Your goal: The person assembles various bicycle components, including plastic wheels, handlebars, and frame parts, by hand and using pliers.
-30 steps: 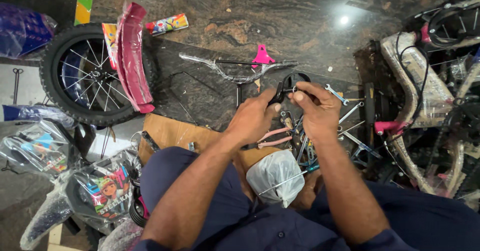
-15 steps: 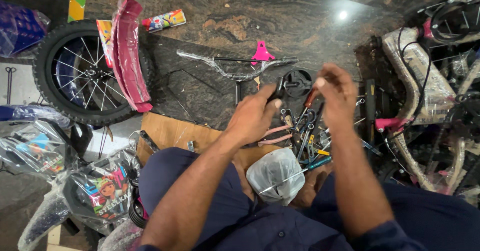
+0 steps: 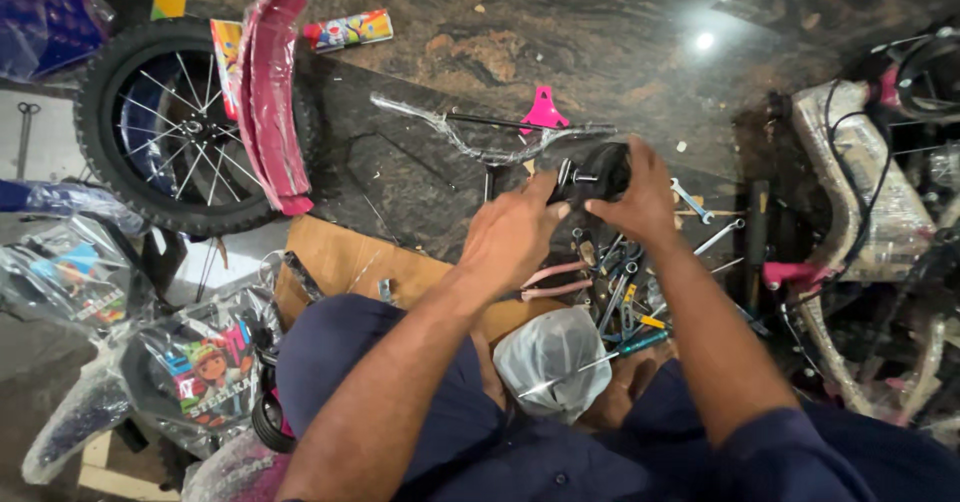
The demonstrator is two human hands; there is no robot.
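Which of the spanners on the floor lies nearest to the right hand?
The silver spanner just right of the right hand, almost touching it. The other spanners lie lower, farther away.

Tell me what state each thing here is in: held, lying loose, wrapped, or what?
left hand: gripping the black part.
right hand: gripping the black part from the other side.
black part: held up between both hands.
handlebar: wrapped in plastic, lying on the floor.
wheel: lying flat, off any bike.
pink mudguard: plastic-wrapped, resting across the wheel.
spanners: loose on the floor.
cardboard: flat under the legs.
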